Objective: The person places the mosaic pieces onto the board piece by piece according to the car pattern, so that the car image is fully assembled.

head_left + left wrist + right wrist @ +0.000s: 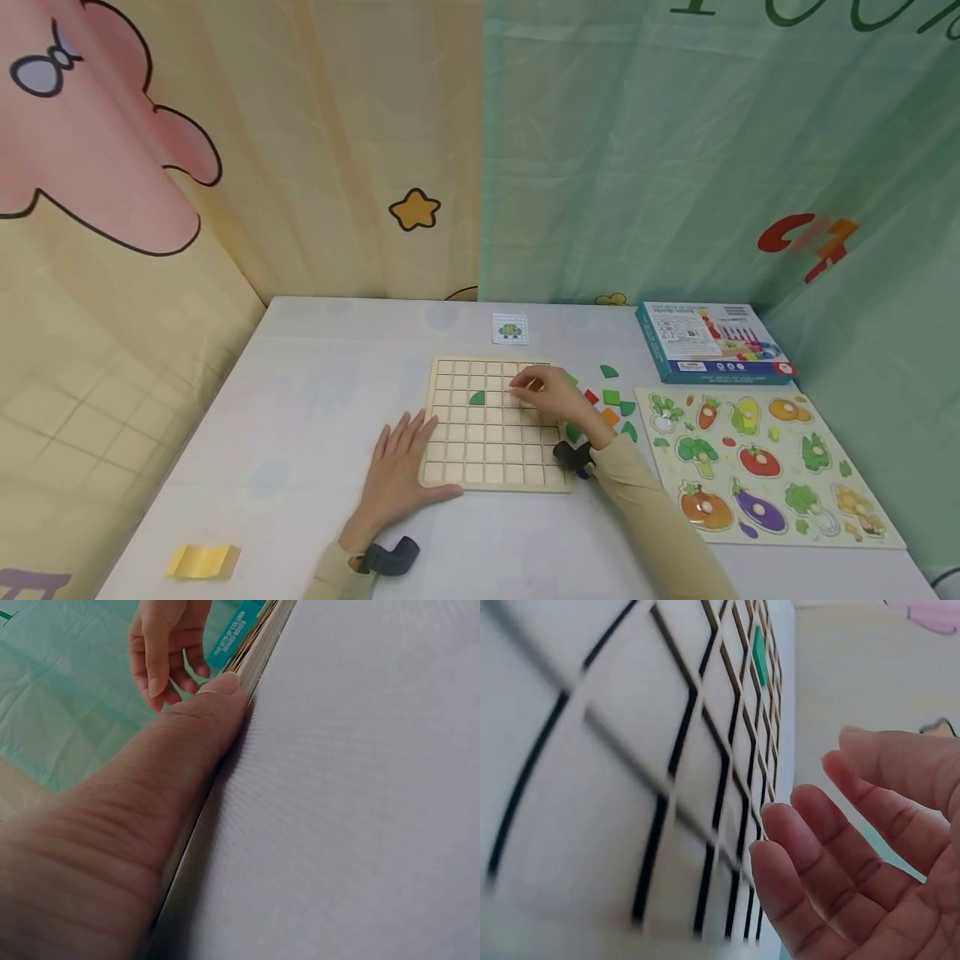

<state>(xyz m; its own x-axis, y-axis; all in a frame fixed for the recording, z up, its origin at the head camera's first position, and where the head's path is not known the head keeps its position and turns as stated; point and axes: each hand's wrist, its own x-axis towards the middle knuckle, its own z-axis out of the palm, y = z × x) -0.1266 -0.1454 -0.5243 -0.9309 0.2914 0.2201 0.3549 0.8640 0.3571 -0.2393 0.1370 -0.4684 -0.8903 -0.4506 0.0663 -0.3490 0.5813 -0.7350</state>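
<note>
A wooden grid board (495, 457) lies on the white table. One green quarter-circle piece (477, 399) sits in a cell left of the board's middle and also shows in the right wrist view. My left hand (405, 467) rests spread at the board's left edge, its thumb along the near edge. Over the right part of the board hovers my right hand (553, 395), fingers loosely bent. In the right wrist view the thumb and index finger are close together, with nothing visible between them. Loose green pieces (611, 397) lie right of the board, some hidden behind the right hand.
Red (590, 397) and orange pieces (610, 416) lie among the green ones. A small picture card (510, 329) is behind the board. Farther right are a boxed set (712, 342) and a vegetable puzzle board (765, 500). A yellow strip (202, 562) lies at the near left.
</note>
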